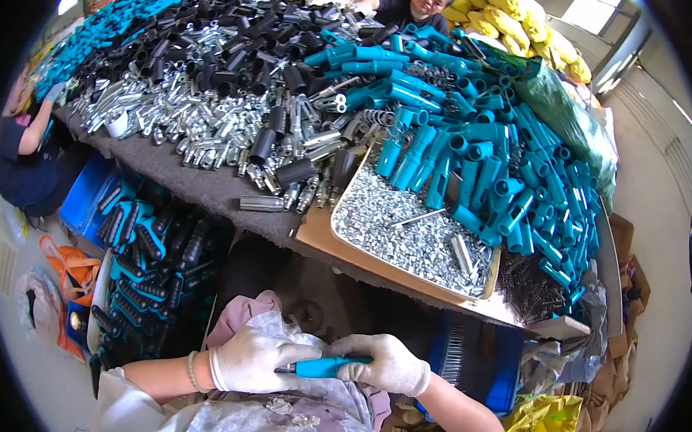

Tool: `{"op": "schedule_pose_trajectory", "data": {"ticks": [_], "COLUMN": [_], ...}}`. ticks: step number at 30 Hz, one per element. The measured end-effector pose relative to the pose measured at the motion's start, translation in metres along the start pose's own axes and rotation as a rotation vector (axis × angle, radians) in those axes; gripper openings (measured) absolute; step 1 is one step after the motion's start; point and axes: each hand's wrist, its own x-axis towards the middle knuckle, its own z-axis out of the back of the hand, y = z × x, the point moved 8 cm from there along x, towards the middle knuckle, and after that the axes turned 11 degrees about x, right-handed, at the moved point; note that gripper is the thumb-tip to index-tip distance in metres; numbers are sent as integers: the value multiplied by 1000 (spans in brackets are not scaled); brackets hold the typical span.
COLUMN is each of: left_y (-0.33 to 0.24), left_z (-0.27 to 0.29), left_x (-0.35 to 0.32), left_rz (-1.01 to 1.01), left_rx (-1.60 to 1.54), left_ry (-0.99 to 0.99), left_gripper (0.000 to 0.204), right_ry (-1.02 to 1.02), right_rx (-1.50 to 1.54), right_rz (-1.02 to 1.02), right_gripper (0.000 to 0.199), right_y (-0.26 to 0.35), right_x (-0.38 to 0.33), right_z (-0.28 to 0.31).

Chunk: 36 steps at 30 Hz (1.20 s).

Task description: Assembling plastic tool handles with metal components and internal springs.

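Note:
Above my lap, both hands hold a teal plastic tube (320, 367) lying roughly level. My left hand (248, 360), in a white glove, is closed around its left end, where a short bit of metal shows beside the fingers. My right hand (386, 363), gloved the same way, grips the right end, thumb underneath and fingers over the top. Ahead, a shallow tray (383, 245) holds many small silvery metal pieces, with a thin metal rod (418, 218) on top. A large heap of similar teal tubes (483, 172) rises behind and right of it.
Metal fittings (222, 133) and black sleeves (272, 47) cover the grey-topped table (200, 193). Dark springs (530, 286) lie at its right. Below stand a bin of black-and-teal handles (138, 284) and a blue crate (501, 369). Co-workers sit far left (24, 156) and opposite (413, 10).

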Motion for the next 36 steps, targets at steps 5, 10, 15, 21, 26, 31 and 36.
{"op": "schedule_pose_trajectory", "data": {"ticks": [5, 10, 15, 21, 26, 31, 36], "left_y": [-6, -12, -22, -19, -23, -4, 4], "left_z": [-14, -24, -28, -13, -18, -24, -22], "left_x": [3, 22, 40, 35, 30, 19, 16], "left_rz": [-23, -111, -132, -18, -11, 111, 102], "left_rx": [-6, 27, 33, -19, 35, -25, 20], "left_ry": [9, -29, -20, -189, -112, -111, -65], "left_gripper": [48, 47, 43, 37, 45, 39, 44], "right_ry": [-4, 1, -248, -1166, -1100, -1163, -1164], "right_rx": [106, 369, -395, -1093, -1091, -1077, -1067], "right_rz": [56, -168, 105, -108, -271, -194, -219], "right_gripper": [53, 53, 20, 13, 15, 15, 17], "right_y": [-10, -31, 57, 28, 7, 6, 1], "right_x": [3, 5, -15, -83, -67, -69, -74], "right_z": [-14, -17, 61, 225, 235, 237, 240]}}
